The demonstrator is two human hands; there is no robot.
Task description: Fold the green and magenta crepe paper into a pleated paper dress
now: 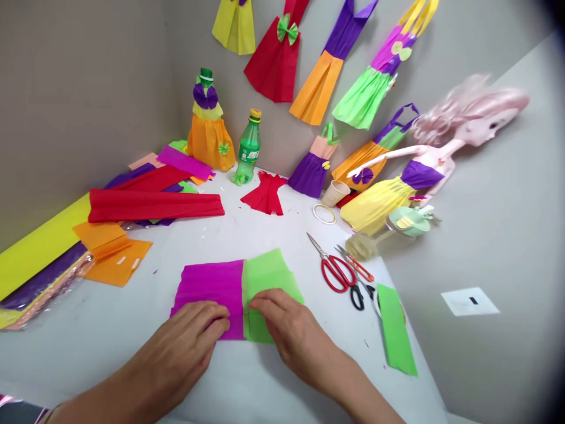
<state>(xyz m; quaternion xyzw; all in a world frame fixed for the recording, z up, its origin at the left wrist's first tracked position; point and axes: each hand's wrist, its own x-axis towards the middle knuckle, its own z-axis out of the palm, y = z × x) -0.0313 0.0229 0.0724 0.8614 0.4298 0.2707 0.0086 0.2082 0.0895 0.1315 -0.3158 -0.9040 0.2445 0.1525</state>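
Observation:
A magenta crepe paper piece and a light green crepe paper piece lie flat on the table, meeting along a straight seam. My left hand rests on the lower part of the magenta paper, fingers stretched out and lying close together. On the green side, my right hand has its thumb and fingers pinched at the paper just right of the seam. Its fingertips partly cover the green surface. Right of the paper lie red-handled scissors and a smaller pair with orange handles.
Crepe paper stacks fill the left side. Behind stand a dressed bottle, a green bottle and a small red paper dress. A doll, a tape roll and a folded green strip are at right.

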